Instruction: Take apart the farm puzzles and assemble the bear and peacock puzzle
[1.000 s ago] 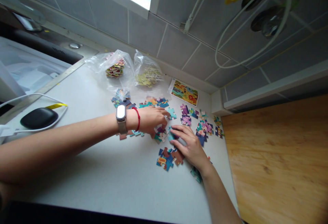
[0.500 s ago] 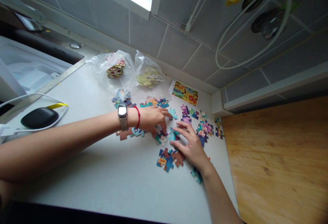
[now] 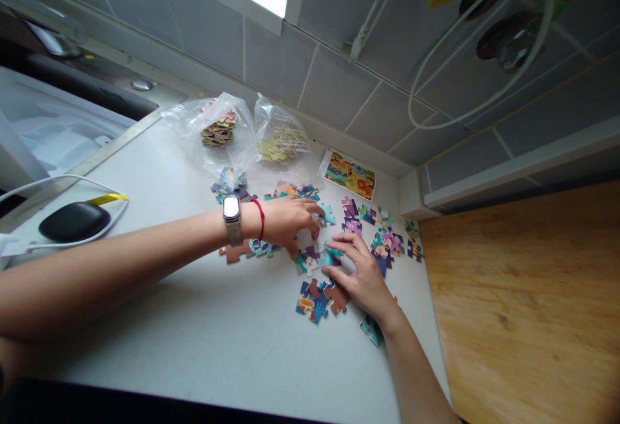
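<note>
Closed inward now, my right hand (image 3: 364, 278) has its fingers over a teal jigsaw piece (image 3: 331, 256) midway across the bench (image 3: 194, 327); grip unclear. My left hand (image 3: 287, 222) curls just beside it, hold unclear. Fitting seems in hand; that piece needs seating against the neighbouring pieces (image 3: 307, 261).
</note>
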